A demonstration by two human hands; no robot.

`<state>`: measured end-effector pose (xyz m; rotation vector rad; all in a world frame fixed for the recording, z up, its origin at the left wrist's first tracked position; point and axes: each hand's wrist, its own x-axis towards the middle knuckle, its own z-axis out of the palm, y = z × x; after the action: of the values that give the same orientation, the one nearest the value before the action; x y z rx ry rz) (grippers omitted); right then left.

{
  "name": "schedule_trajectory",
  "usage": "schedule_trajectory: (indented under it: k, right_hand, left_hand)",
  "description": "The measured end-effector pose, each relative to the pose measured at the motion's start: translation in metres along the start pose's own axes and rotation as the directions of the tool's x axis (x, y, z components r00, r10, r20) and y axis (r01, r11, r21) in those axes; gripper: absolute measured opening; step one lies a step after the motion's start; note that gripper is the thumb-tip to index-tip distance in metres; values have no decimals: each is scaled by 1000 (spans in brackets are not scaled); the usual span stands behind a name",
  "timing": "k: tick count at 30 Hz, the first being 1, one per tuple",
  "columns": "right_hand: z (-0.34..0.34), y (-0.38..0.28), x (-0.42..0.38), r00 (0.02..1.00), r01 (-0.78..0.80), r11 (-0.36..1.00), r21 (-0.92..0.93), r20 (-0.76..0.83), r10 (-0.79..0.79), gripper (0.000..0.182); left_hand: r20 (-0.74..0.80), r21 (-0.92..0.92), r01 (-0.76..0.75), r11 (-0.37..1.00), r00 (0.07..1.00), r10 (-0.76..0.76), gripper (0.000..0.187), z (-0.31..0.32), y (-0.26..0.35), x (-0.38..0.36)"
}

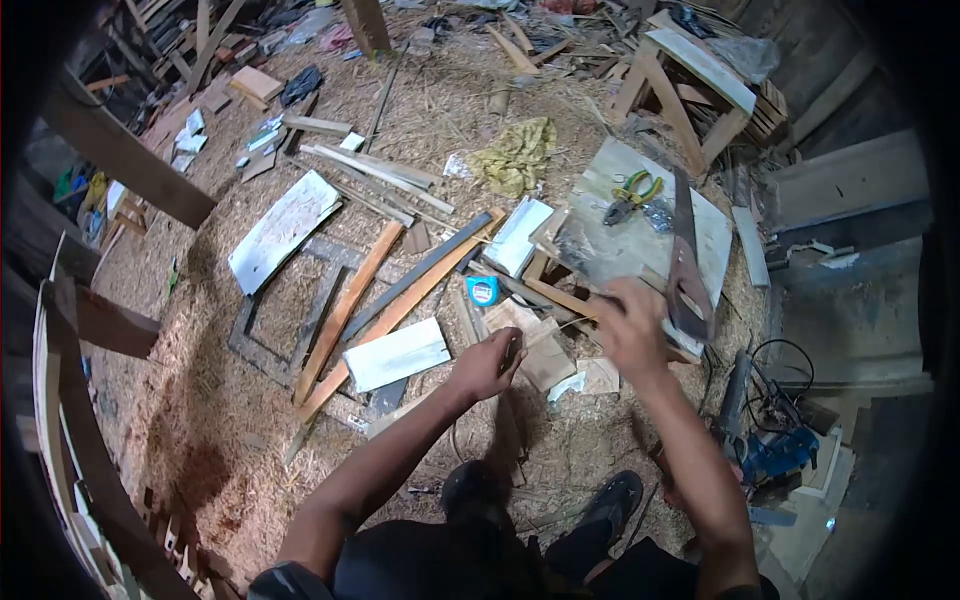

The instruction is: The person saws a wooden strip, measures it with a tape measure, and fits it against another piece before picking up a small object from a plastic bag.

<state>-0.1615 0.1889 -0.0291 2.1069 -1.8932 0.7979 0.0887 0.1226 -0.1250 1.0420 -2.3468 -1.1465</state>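
Observation:
My left hand (pixel 486 367) is closed, its fingers curled at one end of a thin pale strip (pixel 558 325). The strip runs across to my right hand (pixel 632 328), whose bent fingers pinch its other end; its material is hard to make out. Below the strip lie short wooden boards (pixel 545 362). A blue tape measure (pixel 482 291) sits just beyond my left hand. Past my right hand, a handsaw (pixel 688 285) and yellow-green pliers (pixel 632 197) rest on a grey board (pixel 590 225).
White boards (pixel 398 355) and long wooden strips (pixel 350 310) lie on the sawdust-covered floor to the left. A yellowish cloth (pixel 518 157) is farther back. At right are a blue power tool (pixel 780 455) with a black cord and a wooden stand (pixel 700 75) behind.

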Motion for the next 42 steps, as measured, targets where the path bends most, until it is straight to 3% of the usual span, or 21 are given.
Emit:
schedule_trajectory:
  k: [2,3,6,9,10,12,14,15,19,22,24,25,26,28,29,32,33,34,36,41,42]
  right_hand:
    - [29,-19,-3,994,83,991,106,63,-90,20]
    - [38,-26,0,992,53,989,137,102,-68,20]
    - [64,-34,18,969,-8,972,237,243,-52,19]
    - [116,-33,34,917,-137,923,358,400,-19,20]
    - [131,-36,39,925,-145,902,407,379,-23,21]
    - [160,-34,56,845,-177,919,352,533,-41,31]
    - [176,-35,64,828,52,966,253,530,-184,50]
    - [178,-36,68,772,114,964,240,589,-238,65]
    - [196,-30,85,659,200,962,184,702,-271,68]
    - [203,-35,91,588,230,966,120,774,-236,62]
    - [200,-36,102,556,302,928,217,751,-357,61]
    - [199,-37,101,530,330,903,276,737,-419,60]
    - [194,-35,99,566,298,880,370,674,-475,61]
    - [173,-40,99,511,23,870,493,742,-434,62]
    - [168,-41,93,542,36,836,548,692,-477,66]
    - [152,-53,76,492,33,751,659,644,-587,67]
    - [149,-62,75,394,-70,767,638,724,-567,67]
    - [149,-68,71,383,-97,760,642,729,-567,67]
    - [147,-74,57,357,-155,754,639,748,-560,67]
    - [136,-91,19,273,-699,502,510,838,-471,57]
    - [141,-88,9,298,-720,440,536,813,-501,56]
  left_hand:
    - [-18,24,-13,1000,1000,14,38,6,-17,12]
    - [21,36,56,998,998,-57,40,4,-20,16]
    - [-61,159,-143,977,986,155,42,1,-41,26]
    - [-171,-33,-44,998,985,37,36,-19,-62,28]
    - [-219,-88,-33,996,976,13,34,-28,-69,26]
    - [-205,-220,155,963,958,-201,29,-37,-81,22]
    - [-229,-300,268,915,911,-342,28,-45,-92,20]
    - [-258,-292,247,924,910,-325,27,-44,-101,20]
    - [-302,-392,226,892,884,-357,32,-33,-121,26]
    - [-160,-449,320,834,890,-427,44,-33,-134,42]
    - [-63,-365,251,897,954,-293,50,-35,-138,51]
    - [-102,-387,231,892,951,-291,52,-36,-135,52]
    - [-84,-453,248,856,945,-318,52,-37,-134,48]
    - [20,-528,332,782,925,-379,52,-50,-124,35]
    - [-87,-587,240,773,931,-355,47,-52,-114,24]
    - [89,-646,372,667,904,-418,42,-53,-92,-7]
    - [54,-631,293,718,940,-336,37,-49,-89,-20]
    - [33,-598,328,732,922,-386,33,-45,-86,-32]
    - [193,-820,426,384,835,-515,31,-42,-81,-62]
    - [152,-825,404,395,832,-533,29,-41,-57,-111]
    - [140,-834,385,394,840,-525,30,-37,-56,-118]
